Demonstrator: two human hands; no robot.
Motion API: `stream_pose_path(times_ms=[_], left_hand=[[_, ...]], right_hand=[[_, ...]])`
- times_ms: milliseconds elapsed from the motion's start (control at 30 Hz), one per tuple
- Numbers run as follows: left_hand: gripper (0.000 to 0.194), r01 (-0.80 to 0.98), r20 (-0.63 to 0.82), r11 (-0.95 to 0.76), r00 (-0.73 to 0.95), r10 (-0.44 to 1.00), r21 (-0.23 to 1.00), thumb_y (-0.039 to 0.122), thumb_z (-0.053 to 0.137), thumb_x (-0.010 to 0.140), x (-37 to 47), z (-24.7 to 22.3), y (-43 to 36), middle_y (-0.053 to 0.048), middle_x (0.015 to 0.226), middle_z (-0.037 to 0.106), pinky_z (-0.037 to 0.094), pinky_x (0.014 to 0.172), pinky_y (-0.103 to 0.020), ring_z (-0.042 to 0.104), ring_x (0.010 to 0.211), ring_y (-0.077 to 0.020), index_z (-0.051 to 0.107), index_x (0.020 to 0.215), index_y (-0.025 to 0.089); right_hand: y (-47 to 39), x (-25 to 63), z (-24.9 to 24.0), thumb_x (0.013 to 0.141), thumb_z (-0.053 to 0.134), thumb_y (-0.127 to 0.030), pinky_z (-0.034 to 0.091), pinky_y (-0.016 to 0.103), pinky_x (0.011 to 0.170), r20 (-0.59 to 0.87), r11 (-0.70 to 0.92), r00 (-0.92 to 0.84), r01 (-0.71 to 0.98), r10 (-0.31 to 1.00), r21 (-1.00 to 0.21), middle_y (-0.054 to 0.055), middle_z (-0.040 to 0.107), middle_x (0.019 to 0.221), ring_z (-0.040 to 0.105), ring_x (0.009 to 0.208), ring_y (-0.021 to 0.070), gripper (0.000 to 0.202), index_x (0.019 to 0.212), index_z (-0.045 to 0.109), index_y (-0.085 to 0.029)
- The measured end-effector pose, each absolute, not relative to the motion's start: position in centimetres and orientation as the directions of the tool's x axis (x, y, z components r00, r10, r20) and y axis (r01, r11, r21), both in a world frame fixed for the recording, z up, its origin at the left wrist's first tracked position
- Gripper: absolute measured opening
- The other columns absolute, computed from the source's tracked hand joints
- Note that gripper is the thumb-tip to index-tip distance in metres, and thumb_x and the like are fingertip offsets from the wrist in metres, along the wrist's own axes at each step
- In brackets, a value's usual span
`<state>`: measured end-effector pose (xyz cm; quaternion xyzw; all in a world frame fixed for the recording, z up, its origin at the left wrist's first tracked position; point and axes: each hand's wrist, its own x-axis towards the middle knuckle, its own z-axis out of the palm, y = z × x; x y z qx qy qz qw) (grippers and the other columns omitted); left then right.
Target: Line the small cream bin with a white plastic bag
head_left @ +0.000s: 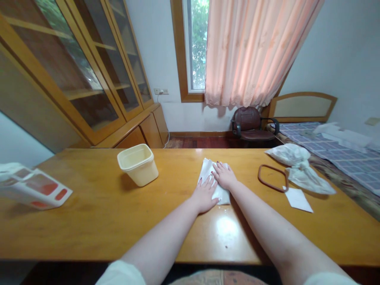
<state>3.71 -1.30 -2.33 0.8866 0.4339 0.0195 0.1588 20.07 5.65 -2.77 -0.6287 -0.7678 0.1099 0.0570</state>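
A folded white cloth [225, 198] lies flat on the wooden table [181, 237], in front of me. My left hand [204, 194] rests on its nearer left part, palm down with the fingers spread. Farther up on the cloth, my right hand [225, 176] is pressed flat too, its fingers stretched toward the left. The hands are close to each other, and they cover much of the cloth. Nothing is gripped in either one. Small wet-looking spots show on the tabletop just below the cloth.
A cream plastic tub [142, 170] stands open at left, with a white-and-orange container [44, 188] beyond it. To the right lie a brown rounded frame [268, 187], a white paper piece [298, 199] and a knotted whitish bag [308, 178]. Past the far edge is a chair [247, 120].
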Motion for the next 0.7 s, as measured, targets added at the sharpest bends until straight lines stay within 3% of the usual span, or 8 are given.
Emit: stream_pose_path(times_ms=[233, 367, 500, 600, 700], left_hand=[[0.080, 0.783, -0.123, -0.540, 0.596, 0.794, 0.308, 0.057, 0.045, 0.085, 3.6, -2.1, -1.4, -0.014, 0.159, 0.011, 0.001, 0.116, -0.057, 0.001, 0.147, -0.0313, 0.022, 0.151, 0.017], [0.080, 0.766, -0.112, -0.521, 0.596, 0.796, 0.375, 0.056, 0.041, 0.088, 3.6, -2.0, -1.3, -0.017, 0.159, 0.010, 0.000, 0.117, -0.054, 0.002, 0.148, -0.0296, 0.018, 0.152, 0.013], [0.073, 0.757, -0.038, -0.357, 0.449, 0.893, 0.547, 0.048, 0.040, 0.091, 2.9, -2.1, -0.5, -0.015, 0.159, 0.014, 0.006, 0.118, -0.049, 0.007, 0.148, -0.0271, 0.018, 0.151, 0.014], [0.067, 0.715, -0.039, -0.157, 0.250, 0.968, 0.682, 0.041, 0.043, 0.090, 2.0, -1.9, 0.8, -0.017, 0.157, 0.022, 0.015, 0.118, -0.042, 0.018, 0.146, -0.0260, 0.027, 0.148, 0.012], [0.066, 0.727, -0.006, -0.175, 0.239, 0.971, 0.664, 0.039, 0.045, 0.089, 1.1, -1.4, 1.5, -0.018, 0.157, 0.023, 0.016, 0.118, -0.040, 0.019, 0.145, -0.0263, 0.032, 0.147, 0.010]], right_hand=[[7.7, 20.9, -3.7, 0.097, 0.027, -0.048, 0.003, 0.053, 0.115, -0.042, 0.057, -0.071, 0.958, 0.997, -0.280, 0.011, 0.019, 0.158, 0.012, 0.147, 0.0241, 0.063, 0.151, 0.022, -0.017], [8.1, 22.0, -3.7, 0.093, 0.040, -0.048, 0.002, 0.047, 0.117, 0.001, 0.019, -0.022, 0.840, 1.000, -0.542, 0.016, 0.022, 0.157, 0.011, 0.147, 0.0247, 0.070, 0.149, 0.026, -0.010], [7.5, 24.3, -3.5, 0.096, 0.031, -0.039, 0.024, 0.038, 0.114, 0.033, -0.022, 0.063, 0.712, 0.997, -0.702, 0.013, 0.024, 0.156, 0.022, 0.144, 0.0180, 0.062, 0.151, 0.020, -0.013], [6.0, 26.2, -3.9, 0.096, 0.033, -0.039, 0.039, 0.037, 0.105, 0.049, -0.070, 0.235, 0.473, 0.971, -0.878, 0.011, 0.041, 0.149, 0.041, 0.135, 0.0188, 0.054, 0.147, 0.032, -0.020], [4.3, 27.2, -4.4, 0.093, 0.037, -0.040, 0.047, 0.038, 0.096, 0.032, -0.109, 0.362, 0.360, 0.932, -0.927, 0.014, 0.056, 0.134, 0.054, 0.121, 0.0223, 0.049, 0.136, 0.047, -0.019]])
